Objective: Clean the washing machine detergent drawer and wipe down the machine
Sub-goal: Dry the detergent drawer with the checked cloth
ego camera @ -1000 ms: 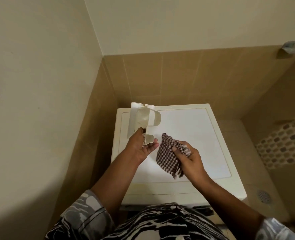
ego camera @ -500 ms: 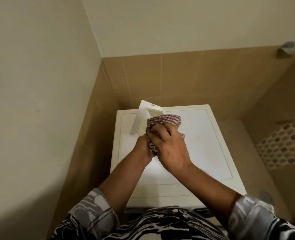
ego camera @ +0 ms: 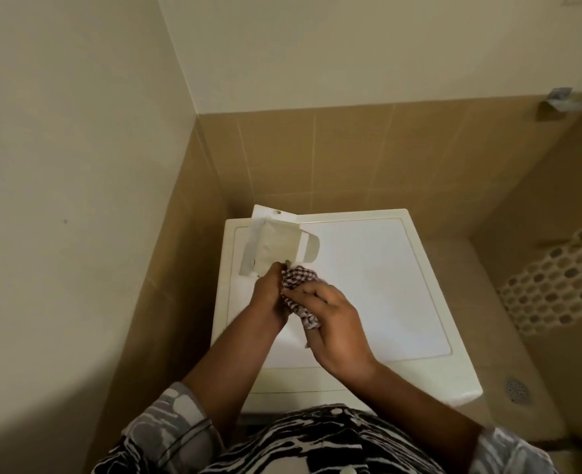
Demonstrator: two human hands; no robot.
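While the left hand [ego camera: 268, 295] holds the drawer [ego camera: 282, 244] up over the back left corner of the washer [ego camera: 385, 285], its grip closed on the drawer's low end, the right hand [ego camera: 337, 326] grips the cloth [ego camera: 299, 278] just under it. I think it is best to hold the drawer firm and push the cloth into each corner. The washer top is white and flat. Tan tiles [ego camera: 282, 148] go round it, and a drain [ego camera: 517, 390] sits in the floor at the right.

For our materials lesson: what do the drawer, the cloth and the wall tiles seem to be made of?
Drawer: probably moulded plastic, cream and smooth, with thin curved walls.
Cloth: woven fabric, checked, crumpled in soft folds.
Tiles: likely ceramic, tan, fairly matt, with grout lines.
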